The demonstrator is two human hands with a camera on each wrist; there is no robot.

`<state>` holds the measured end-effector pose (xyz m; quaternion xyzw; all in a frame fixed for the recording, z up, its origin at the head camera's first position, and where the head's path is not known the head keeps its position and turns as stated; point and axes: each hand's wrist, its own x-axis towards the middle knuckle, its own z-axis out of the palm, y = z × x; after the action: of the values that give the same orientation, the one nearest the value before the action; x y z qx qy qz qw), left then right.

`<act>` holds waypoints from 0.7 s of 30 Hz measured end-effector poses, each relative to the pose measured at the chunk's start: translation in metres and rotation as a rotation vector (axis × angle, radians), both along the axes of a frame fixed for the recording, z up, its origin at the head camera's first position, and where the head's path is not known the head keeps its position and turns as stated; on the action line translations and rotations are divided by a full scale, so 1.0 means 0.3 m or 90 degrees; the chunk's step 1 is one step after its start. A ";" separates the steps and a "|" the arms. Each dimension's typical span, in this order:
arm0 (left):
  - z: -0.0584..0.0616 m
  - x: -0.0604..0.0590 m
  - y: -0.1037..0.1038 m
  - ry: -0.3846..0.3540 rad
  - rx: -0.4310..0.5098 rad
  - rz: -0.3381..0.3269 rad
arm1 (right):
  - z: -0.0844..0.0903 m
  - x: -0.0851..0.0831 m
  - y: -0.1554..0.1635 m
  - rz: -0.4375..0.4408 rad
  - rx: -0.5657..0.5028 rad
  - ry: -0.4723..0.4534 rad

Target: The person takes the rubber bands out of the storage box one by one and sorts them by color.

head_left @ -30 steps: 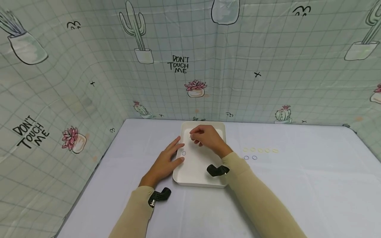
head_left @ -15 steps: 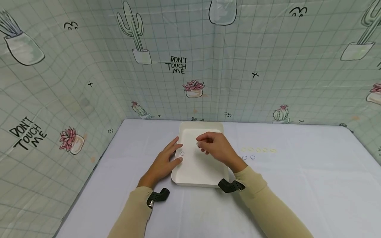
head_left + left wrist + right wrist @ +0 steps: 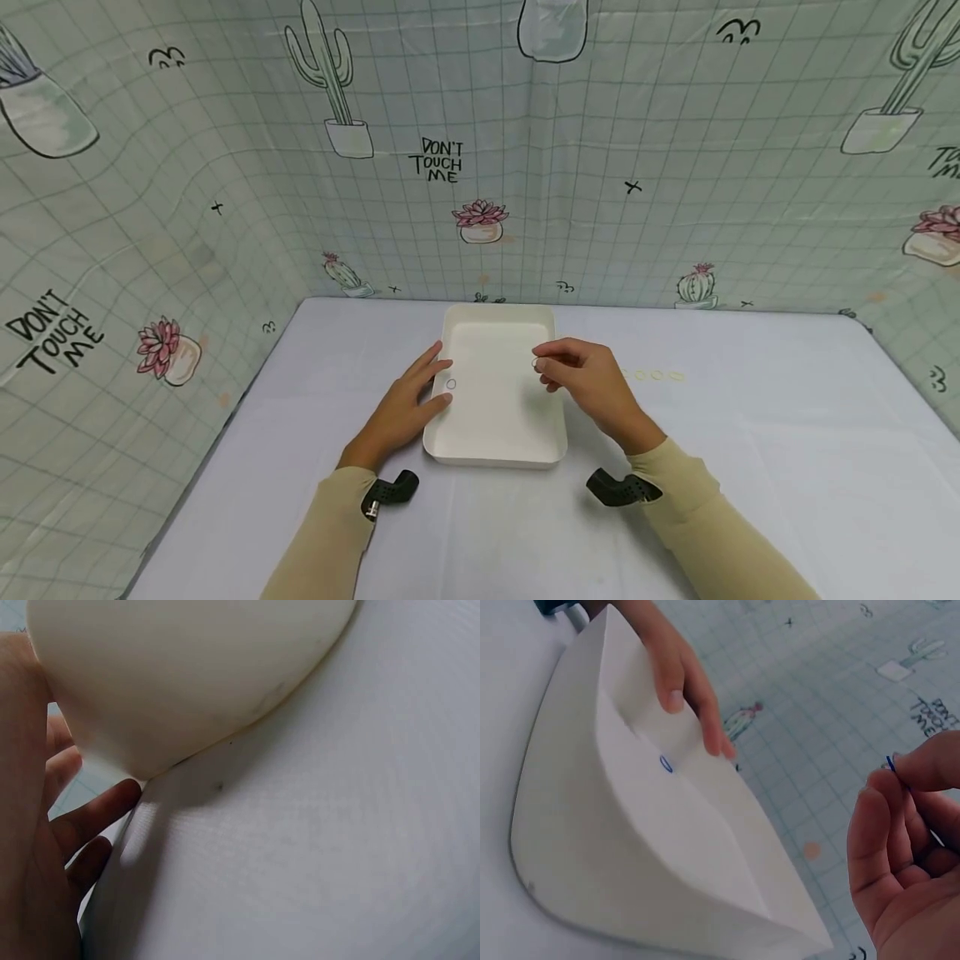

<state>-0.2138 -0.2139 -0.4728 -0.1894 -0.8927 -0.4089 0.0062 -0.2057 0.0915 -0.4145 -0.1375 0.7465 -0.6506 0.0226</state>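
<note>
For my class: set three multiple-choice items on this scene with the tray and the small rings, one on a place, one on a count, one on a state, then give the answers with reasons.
1. Where does the left hand rest?
A. on the tray's left rim
B. on the table's far right
C. on the wall

2. How many rings lie inside the white tray?
A. none
B. one
C. four

3. What is the right hand doing?
A. lying flat
B. pinching a small blue ring
C. gripping the tray

Answers: 1 A, its fingers lie over the rim. 2 B, a single ring in the tray shows. 3 B, the held ring sits between its fingertips.
</note>
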 end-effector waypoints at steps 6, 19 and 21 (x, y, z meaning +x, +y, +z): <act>-0.002 -0.004 0.011 -0.003 0.001 -0.008 | -0.015 0.027 0.086 -0.026 -0.035 -0.045; 0.004 -0.006 -0.005 -0.001 -0.009 -0.006 | -0.022 0.078 0.191 -0.058 -0.034 -0.069; 0.003 -0.008 -0.001 -0.004 -0.009 -0.003 | -0.026 0.077 0.218 -0.057 -0.017 -0.072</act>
<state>-0.2161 -0.2141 -0.4719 -0.1907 -0.8952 -0.4028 0.0011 -0.1827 0.1568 -0.4222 -0.0674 0.7408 -0.6675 0.0337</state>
